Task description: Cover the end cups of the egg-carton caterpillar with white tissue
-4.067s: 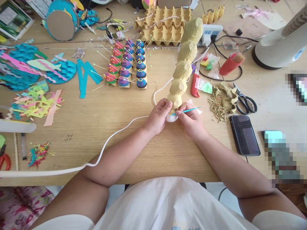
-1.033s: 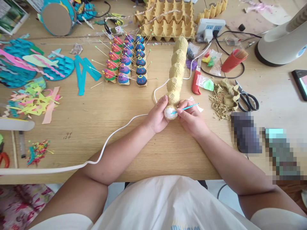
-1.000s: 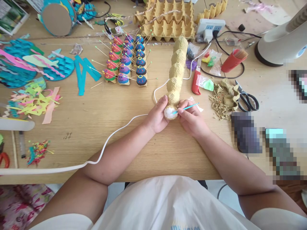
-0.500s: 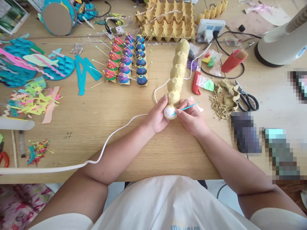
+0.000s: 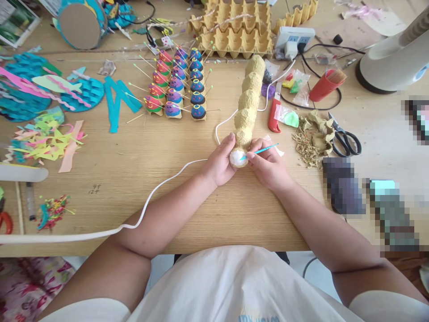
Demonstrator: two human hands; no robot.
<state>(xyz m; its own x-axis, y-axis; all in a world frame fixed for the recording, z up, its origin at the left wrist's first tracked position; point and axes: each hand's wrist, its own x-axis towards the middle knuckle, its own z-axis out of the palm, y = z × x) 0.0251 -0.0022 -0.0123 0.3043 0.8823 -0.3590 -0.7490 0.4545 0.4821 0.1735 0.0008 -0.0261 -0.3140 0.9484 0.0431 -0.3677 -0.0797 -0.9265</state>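
A long strip of yellow egg-carton cups (image 5: pixel 248 107) points away from me, its near cup covered with a white patch (image 5: pixel 237 157). My left hand (image 5: pixel 220 163) grips the near end from the left, thumb along its side. Between the thumb and fingers of my right hand (image 5: pixel 269 166) is a thin blue tool (image 5: pixel 264 149), its near tip on the white patch. Beyond my left hand stand three painted carton strips: a red one (image 5: pixel 157 91), a purple one (image 5: pixel 174 95) and a blue one (image 5: pixel 198 97), with thin sticks poking out.
A white cable (image 5: pixel 157 183) crosses the wooden table (image 5: pixel 114 179) and my left forearm. Right of the strip lie a red-handled knife (image 5: pixel 275 115), carton scraps (image 5: pixel 313 134) and black scissors (image 5: pixel 346 141). Paper scraps (image 5: pixel 50 138) lie left; egg trays (image 5: pixel 234 31) and a power strip (image 5: pixel 295 38) are behind.
The near end of the yellow strip has shifted very slightly to the right. Both hands keep their holds, and the blue tool's tip remains on the white patch.
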